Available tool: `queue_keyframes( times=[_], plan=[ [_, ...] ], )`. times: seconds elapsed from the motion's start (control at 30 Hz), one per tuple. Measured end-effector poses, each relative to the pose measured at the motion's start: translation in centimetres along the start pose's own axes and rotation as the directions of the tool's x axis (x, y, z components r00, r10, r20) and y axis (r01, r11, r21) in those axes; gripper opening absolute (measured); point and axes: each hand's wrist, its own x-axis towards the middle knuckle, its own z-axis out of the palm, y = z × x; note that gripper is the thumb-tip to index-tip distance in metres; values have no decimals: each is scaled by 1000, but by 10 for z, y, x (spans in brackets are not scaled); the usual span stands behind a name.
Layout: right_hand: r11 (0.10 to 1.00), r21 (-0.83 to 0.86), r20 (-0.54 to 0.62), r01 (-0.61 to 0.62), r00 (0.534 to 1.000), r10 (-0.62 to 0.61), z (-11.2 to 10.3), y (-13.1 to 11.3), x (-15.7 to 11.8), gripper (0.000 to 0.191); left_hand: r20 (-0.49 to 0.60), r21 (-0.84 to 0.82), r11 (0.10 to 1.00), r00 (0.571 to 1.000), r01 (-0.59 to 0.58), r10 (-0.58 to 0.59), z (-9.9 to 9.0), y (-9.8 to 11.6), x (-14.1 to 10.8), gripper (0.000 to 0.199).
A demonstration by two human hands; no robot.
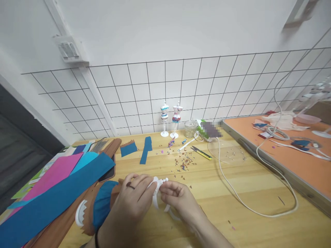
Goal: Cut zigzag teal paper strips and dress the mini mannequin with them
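Near the table's front, my left hand (134, 198) is closed round a small white mannequin (156, 184) lying on its side, its knobbed end pointing right. The fingers of my right hand (178, 199) are pinched together by that knobbed end, over a white ribbon (155, 200) that loops down below. Brown and blue fabric (104, 203) shows to the left of my left hand, with a white zigzag-edged piece (81, 213) at its far side. My left palm hides most of the mannequin's body.
Two dressed mannequins (164, 119) stand by the wall grid. Yellow snips (203, 153), fabric scraps (184, 162), a glass jar (191, 129) and a white cable (232, 191) lie beyond my hands. Fabric strips (59, 189) cover the left; an orange board (292, 151) stands right.
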Motion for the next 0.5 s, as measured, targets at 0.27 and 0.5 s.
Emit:
queue_keyframes(
  times=[0.27,0.5],
  plan=[
    [978,-183,-36,97,994,-105,-12,-7,-17,19,12,-36,996,997,82,-82,-13,-3,-1,27],
    [521,-715,391,466,885,-254,-2,3,-42,14,65,-102,971,975,216,-210,-7,-2,-4,25]
  ],
)
